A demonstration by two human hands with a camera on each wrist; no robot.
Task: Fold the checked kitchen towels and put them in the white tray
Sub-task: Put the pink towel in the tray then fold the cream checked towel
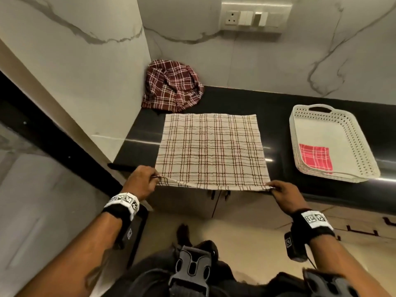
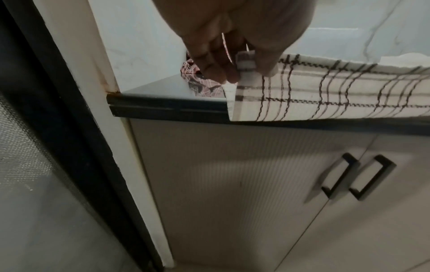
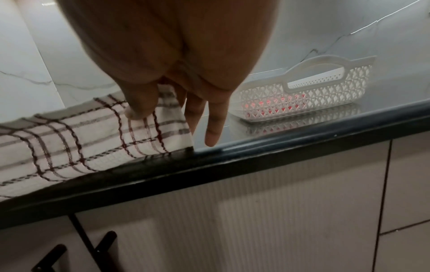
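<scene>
Item: beige checked towel (image 1: 211, 150), spread flat on the dark table (image 1: 276, 116), near edge lifted off the table edge. Left hand (image 1: 140, 182) pinches the near-left corner; right hand (image 1: 286, 195) pinches the near-right corner, its grip clamped with two fingers (image 3: 213, 128) straight. Handling, judged: light, limp, sags between holds; best taken at corners. White tray (image 1: 364, 151) well apart to the right, holding a folded red towel (image 1: 315, 156); maroon towel (image 1: 171, 84) crumpled in the far corner. Obscured: right thumb-pad contact; tray interior in wrist view

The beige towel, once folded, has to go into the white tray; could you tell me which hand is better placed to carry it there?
Probably the right hand: the white tray sits on its side.
</scene>
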